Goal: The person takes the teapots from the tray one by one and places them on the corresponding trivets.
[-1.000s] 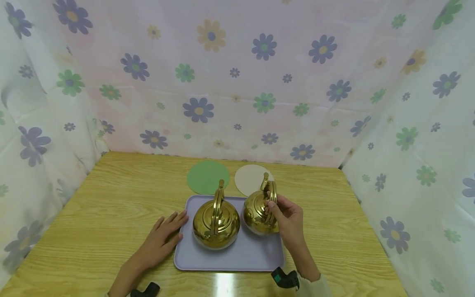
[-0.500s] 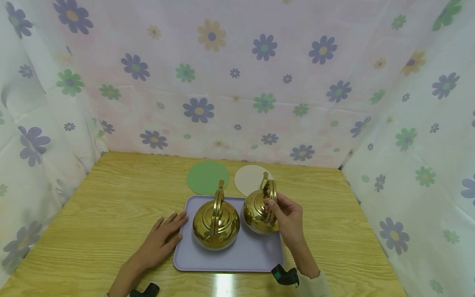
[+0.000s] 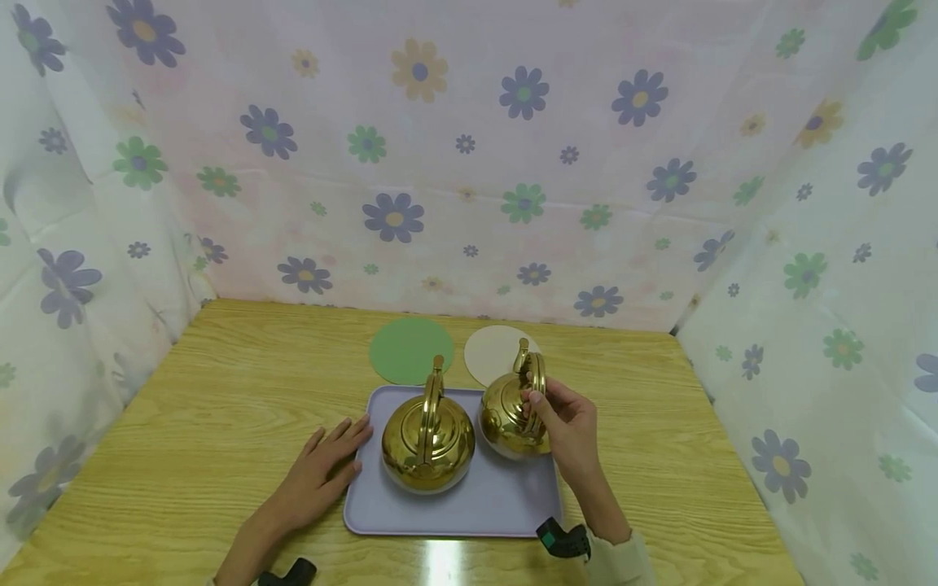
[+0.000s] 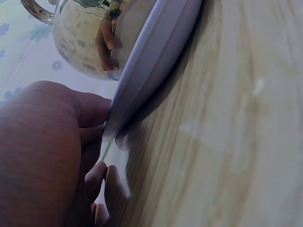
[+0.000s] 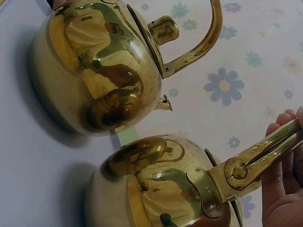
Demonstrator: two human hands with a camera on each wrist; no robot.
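Two round, shiny gold kettles are over a pale purple tray (image 3: 454,517). My right hand (image 3: 575,431) grips the raised handle of the right kettle (image 3: 506,427), thumb on the near side. In the right wrist view this held kettle (image 5: 156,189) is low in the frame, its shadow falling on the tray beside it. The left kettle (image 3: 410,472) stands upright in the tray's left half, handle up, nothing holding it. My left hand (image 3: 315,480) has its fingers extended, the fingertips touching the tray's left rim. Seen from the left wrist, the thumb lies against the tray edge (image 4: 142,71).
Behind the tray, on the wooden table (image 3: 242,366), lie a green round mat (image 3: 410,350) and a cream round mat (image 3: 491,350). The right kettle's spout overlaps the cream mat in the head view. Flower-printed curtains (image 3: 469,171) hang behind the table and on both sides.
The right kettle, with my right hand on its handle, has risen or shifted very slightly toward the back. My left hand and the left kettle have stayed put.
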